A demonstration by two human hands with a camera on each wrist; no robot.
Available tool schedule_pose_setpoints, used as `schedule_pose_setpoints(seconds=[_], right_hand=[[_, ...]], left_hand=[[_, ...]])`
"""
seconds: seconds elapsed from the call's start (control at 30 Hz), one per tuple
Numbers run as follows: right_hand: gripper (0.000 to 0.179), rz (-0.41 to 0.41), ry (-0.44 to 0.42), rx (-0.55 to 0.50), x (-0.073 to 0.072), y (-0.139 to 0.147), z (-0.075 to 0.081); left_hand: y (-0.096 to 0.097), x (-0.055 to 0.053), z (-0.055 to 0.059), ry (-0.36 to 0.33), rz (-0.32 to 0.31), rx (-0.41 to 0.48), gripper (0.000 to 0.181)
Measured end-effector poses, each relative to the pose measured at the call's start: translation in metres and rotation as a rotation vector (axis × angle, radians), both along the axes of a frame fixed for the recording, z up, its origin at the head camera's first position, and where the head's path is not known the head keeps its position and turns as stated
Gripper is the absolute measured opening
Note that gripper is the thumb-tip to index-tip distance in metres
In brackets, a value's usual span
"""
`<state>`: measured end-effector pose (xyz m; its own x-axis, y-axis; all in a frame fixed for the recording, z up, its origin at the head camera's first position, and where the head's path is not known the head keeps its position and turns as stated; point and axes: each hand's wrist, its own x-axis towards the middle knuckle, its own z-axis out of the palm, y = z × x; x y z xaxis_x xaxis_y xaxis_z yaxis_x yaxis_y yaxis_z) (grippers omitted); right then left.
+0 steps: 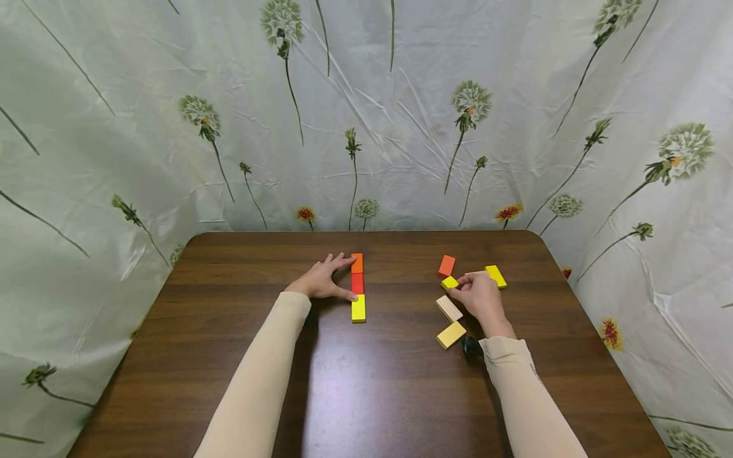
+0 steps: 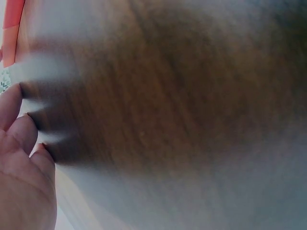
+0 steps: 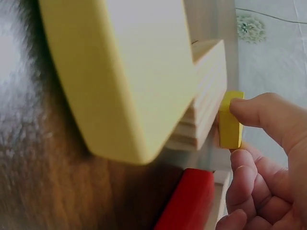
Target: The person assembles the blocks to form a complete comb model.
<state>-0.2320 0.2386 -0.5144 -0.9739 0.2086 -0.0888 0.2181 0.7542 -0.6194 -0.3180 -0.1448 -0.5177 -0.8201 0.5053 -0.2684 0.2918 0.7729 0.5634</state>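
In the right hand [image 1: 482, 299], a pinched, bright yellow oblong block [image 3: 230, 132], left hand [image 1: 321, 280] splayed.

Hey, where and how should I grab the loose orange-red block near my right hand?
The loose orange-red block is probably best pinched mid-length across its two long sides, coming from above: it lies flat and those sides look free in the head view, while its near end sits close to the yellow block in your right hand.
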Motion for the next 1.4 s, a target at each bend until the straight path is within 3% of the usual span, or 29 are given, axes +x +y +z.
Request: schedule_pose_setpoints(seconds=[0.47,1.4], right_hand=[[0.033,0.095,0.092,-0.001,0.004,-0.011,0.013],[0.023,0.319,0.099,-0.024,0.04,-0.066,0.014]], left_hand=[[-0.001,-0.001,-0.001,0.0,0.0,-0.008,0.106],[-0.001,0.003,0.002,0.006,-0.005,0.027,0.106]])
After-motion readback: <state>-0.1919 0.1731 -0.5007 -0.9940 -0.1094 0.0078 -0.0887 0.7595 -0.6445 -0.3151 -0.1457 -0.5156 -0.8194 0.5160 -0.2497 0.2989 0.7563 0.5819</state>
